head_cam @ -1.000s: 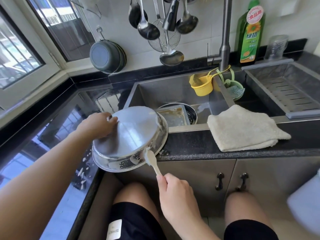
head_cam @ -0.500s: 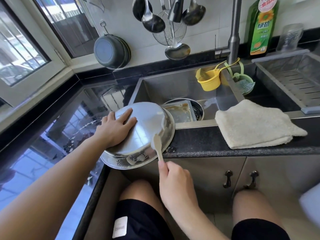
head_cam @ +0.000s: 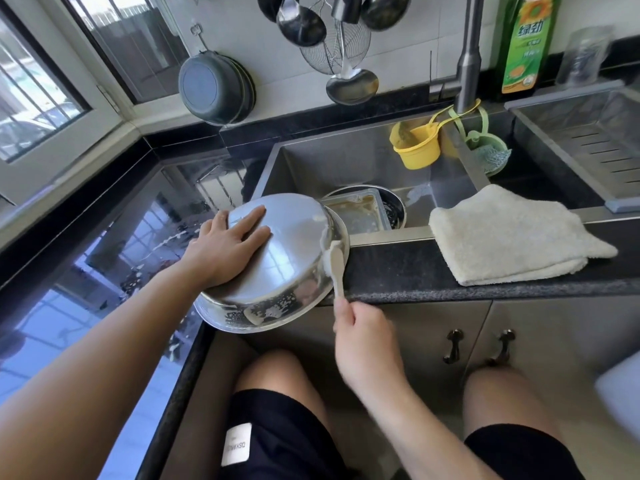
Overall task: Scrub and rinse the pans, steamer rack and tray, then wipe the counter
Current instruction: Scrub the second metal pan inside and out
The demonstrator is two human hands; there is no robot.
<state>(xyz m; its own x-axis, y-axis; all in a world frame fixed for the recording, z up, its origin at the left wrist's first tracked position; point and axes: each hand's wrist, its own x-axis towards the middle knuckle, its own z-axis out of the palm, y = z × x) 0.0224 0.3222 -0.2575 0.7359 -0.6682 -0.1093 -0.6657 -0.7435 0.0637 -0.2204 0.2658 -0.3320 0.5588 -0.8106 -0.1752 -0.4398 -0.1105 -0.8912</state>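
Note:
A round steel pan (head_cam: 294,258) lies upside down and tilted on the counter's front corner, its rim jutting over the edge, with soap foam on its side. My left hand (head_cam: 225,251) presses flat on its bottom with straight fingers. My right hand (head_cam: 363,337) grips the handle of a cream brush (head_cam: 335,261), whose head touches the pan's right side. In the sink (head_cam: 346,161) behind lie a dirty rectangular tray (head_cam: 356,213) and a round dark pan or rack (head_cam: 393,211) under it.
A folded cream cloth (head_cam: 512,237) lies on the black counter (head_cam: 398,271) right of the pan. A yellow cup (head_cam: 417,150) and a green scrubber holder (head_cam: 488,150) hang at the faucet (head_cam: 467,64). Green detergent bottle (head_cam: 523,46), drain rack (head_cam: 595,140), hanging ladles (head_cam: 301,26) behind.
My left hand has gone from the pan's far rim to lying flat on its bottom. The brush has moved up along the pan's right side. The camera has come closer.

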